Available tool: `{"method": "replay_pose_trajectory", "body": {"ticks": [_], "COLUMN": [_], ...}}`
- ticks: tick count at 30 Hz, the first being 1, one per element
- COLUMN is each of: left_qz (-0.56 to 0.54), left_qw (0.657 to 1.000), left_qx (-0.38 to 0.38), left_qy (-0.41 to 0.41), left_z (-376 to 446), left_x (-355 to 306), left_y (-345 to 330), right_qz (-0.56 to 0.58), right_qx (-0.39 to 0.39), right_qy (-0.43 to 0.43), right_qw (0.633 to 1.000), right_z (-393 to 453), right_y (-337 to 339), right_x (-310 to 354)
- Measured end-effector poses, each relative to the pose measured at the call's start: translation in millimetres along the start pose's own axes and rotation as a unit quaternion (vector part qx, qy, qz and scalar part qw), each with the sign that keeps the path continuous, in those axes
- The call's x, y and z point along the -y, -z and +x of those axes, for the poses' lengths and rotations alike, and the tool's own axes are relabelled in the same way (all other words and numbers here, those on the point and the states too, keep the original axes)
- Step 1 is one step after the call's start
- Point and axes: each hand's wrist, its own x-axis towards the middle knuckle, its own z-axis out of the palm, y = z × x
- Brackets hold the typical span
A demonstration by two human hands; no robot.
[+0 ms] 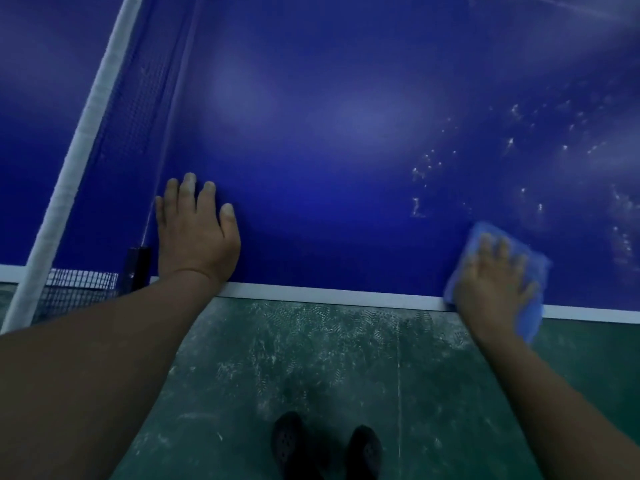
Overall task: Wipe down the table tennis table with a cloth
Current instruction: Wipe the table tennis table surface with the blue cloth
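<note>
The right hand (495, 282) presses a folded light-blue cloth (498, 271) flat-fingered at the dark-blue desk (329, 150) near edge; the left hand (197, 233) rests released beside the net (138, 109). Best sweep overlapping strokes toward the white specks (519, 161).

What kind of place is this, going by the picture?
Probably an indoor table tennis or sports room: a blue table tennis table with a white edge line, its net, and a scuffed green floor.
</note>
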Motion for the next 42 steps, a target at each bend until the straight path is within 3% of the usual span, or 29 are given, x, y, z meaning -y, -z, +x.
{"method": "replay_pose_trajectory", "body": {"ticks": [1, 3, 5, 7, 8, 10, 12, 14, 15, 17, 19, 21, 23, 25, 27, 29, 31, 32, 33, 34, 36, 37, 38, 39, 42], "left_qz": [0.002, 0.002, 0.001, 0.004, 0.005, 0.006, 0.005, -0.001, -0.004, -0.006, -0.008, -0.013, -0.022, -0.027, -0.010, 0.015, 0.023, 0.023, 0.023, 0.022, 0.017, 0.012, 0.006, 0.001, -0.002], "left_qw": [1.000, 1.000, 1.000, 1.000, 1.000, 1.000, 1.000, 1.000, 1.000, 1.000, 1.000, 0.999, 0.998, 0.998, 0.995, 0.987, 0.985, 0.985, 0.986, 0.985, 0.984, 0.984, 0.983, 0.983, 0.983], "left_qx": [0.001, 0.002, 0.002, 0.006, 0.008, 0.009, 0.009, 0.011, 0.012, 0.015, 0.020, 0.033, 0.049, 0.045, 0.034, 0.035, 0.026, 0.019, 0.017, 0.020, 0.029, 0.031, 0.033, 0.033, 0.037], "left_qy": [0.001, 0.003, 0.006, 0.003, 0.001, -0.003, -0.003, -0.004, -0.005, -0.012, -0.016, -0.017, -0.019, -0.036, -0.096, -0.157, -0.171, -0.168, -0.167, -0.170, -0.174, -0.176, -0.179, -0.182, -0.182], "left_z": [0.1, 0.2, 0.2, 0.0, 0.1, 0.6, 0.4, 0.4, 0.3, 0.4, 0.6, 1.4, 0.9, -8.2, -26.0, -42.1, -45.3, -43.6, -41.5, -40.2, -40.5, -41.2, -41.9, -42.6, -42.1], "left_x": [-0.1, -1.4, -2.4, -1.4, -0.6, -0.9, -2.0, -2.1, -1.5, -2.2, -3.1, -2.3, -1.4, -0.4, -1.1, -1.0, 0.4, 1.4, 1.9, 2.1, 3.4, 3.8, 3.9, 3.7, 4.8], "left_y": [0.2, 1.1, 1.5, 1.6, 2.1, 2.9, 3.3, 3.8, 5.0, 7.7, 10.5, 13.6, 16.4, 16.3, 11.7, 4.9, 1.0, 0.4, -0.4, -1.3, -1.7, -1.7, -1.6, -1.6, 0.0], "right_qz": [0.025, 0.008, -0.020, -0.060, -0.079, -0.109, -0.070, 0.019, 0.020, -0.018, -0.054, -0.103, -0.134, -0.073, -0.037, -0.090, -0.127, -0.124, -0.119, -0.109, -0.087, -0.088, -0.094, -0.111, -0.138], "right_qx": [-0.007, -0.025, -0.026, 0.008, 0.033, 0.026, -0.008, -0.035, -0.042, -0.037, 0.006, 0.035, 0.024, 0.022, 0.025, 0.029, 0.068, 0.068, 0.067, 0.055, 0.055, 0.051, 0.046, 0.049, 0.086], "right_qy": [-0.061, -0.060, 0.107, 0.328, 0.380, 0.338, 0.134, -0.070, -0.106, -0.036, 0.163, 0.278, 0.236, 0.123, 0.090, 0.246, 0.473, 0.538, 0.557, 0.538, 0.407, 0.357, 0.359, 0.416, 0.626], "right_qw": [0.998, 0.998, 0.994, 0.943, 0.921, 0.934, 0.988, 0.997, 0.993, 0.999, 0.985, 0.954, 0.962, 0.989, 0.995, 0.965, 0.869, 0.831, 0.819, 0.834, 0.908, 0.929, 0.927, 0.901, 0.762], "right_z": [1.4, -11.9, -39.2, -61.5, -59.3, -27.0, 3.8, 16.8, 12.5, -8.6, -33.8, -38.4, -13.7, 3.9, -7.5, -42.1, -76.0, -76.6, -66.4, -51.1, -25.3, -21.3, -26.5, -37.7, -55.3], "right_y": [3.9, -4.0, -21.3, -31.6, -30.7, -23.2, -9.5, 4.6, 4.3, -8.0, -19.6, -21.2, -8.5, 5.2, 5.6, -9.2, -18.4, -20.1, -18.2, -17.2, -12.2, -13.1, -14.0, -15.4, -21.8], "right_x": [0.2, 28.7, 67.8, 87.3, 83.3, 48.5, 4.8, -15.2, -8.7, 19.9, 43.0, 34.3, 3.7, -24.8, -17.1, 11.8, 35.0, 39.2, 42.3, 43.1, 45.3, 49.1, 55.7, 62.2, 71.9]}}
